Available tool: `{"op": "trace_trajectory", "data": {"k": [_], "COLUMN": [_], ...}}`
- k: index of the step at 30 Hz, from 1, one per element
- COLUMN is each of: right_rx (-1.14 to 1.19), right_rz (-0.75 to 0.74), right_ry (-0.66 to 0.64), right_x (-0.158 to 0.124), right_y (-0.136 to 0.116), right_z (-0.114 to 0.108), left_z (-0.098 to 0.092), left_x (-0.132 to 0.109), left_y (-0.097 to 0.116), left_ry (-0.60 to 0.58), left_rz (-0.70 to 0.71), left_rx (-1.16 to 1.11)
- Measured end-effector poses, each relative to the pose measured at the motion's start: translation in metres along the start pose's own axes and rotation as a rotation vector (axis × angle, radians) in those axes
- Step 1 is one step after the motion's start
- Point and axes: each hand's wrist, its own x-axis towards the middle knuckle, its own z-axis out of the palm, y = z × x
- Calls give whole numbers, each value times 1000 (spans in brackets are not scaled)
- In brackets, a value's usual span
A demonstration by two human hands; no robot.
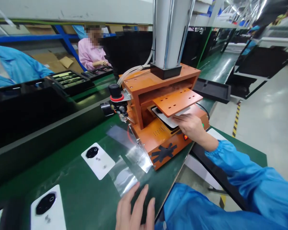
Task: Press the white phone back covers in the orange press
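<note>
My right hand (188,126) reaches into the front of an orange press (147,140), its fingers closed at the edge of a white phone back panel (167,120) that lies under the raised orange plate (177,102). Near the table's front edge my left hand (136,209) is spread with nothing in it, its fingertips by a clear plastic film (124,175). A white panel with a round black camera area (99,163) lies left of the film. Another such panel (49,210) is at the lower left.
The green table (81,198) runs under the press. A black regulator (115,92) juts from the press's left side. Behind stand black trays (72,86) and a person in pink (90,52); a blue sleeve (21,64) shows at left. A black tray (212,90) lies behind the press's right side.
</note>
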Motion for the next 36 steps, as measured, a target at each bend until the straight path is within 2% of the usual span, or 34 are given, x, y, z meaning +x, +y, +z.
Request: {"op": "trace_trajectory", "data": {"k": [3, 6, 12, 17, 20, 24, 27, 32, 36], "right_rx": [-63, -64, 32, 236, 576, 1237, 1526, 1683, 1564], "right_rz": [-63, -79, -62, -87, 112, 495, 578, 544, 624], "right_ry": [-79, -121, -213, -360, -269, 30, 111, 40, -68], "right_x": [17, 24, 27, 30, 24, 21, 29, 39, 10], "right_y": [6, 5, 11, 13, 10, 1, -7, -3, 22], "right_z": [1, -6, -17, -29, -33, -33, -32, -27, -29], "left_z": [15, 21, 24, 22, 23, 30, 37, 44, 50], "left_x": [12, 14, 15, 35, 52, 68, 70, 65, 64], "left_y": [2, 4, 3, 8, 18, 26, 24, 18, 16], "left_ry": [-29, -51, -108, -135, -137, -96, -18, 0, 12], "left_rz": [46, 28, -2, 39, 7, -60, -116, -197, -261], "left_rx": [-25, -43, -55, -76, -145, -200, -205, -169, -170]}}
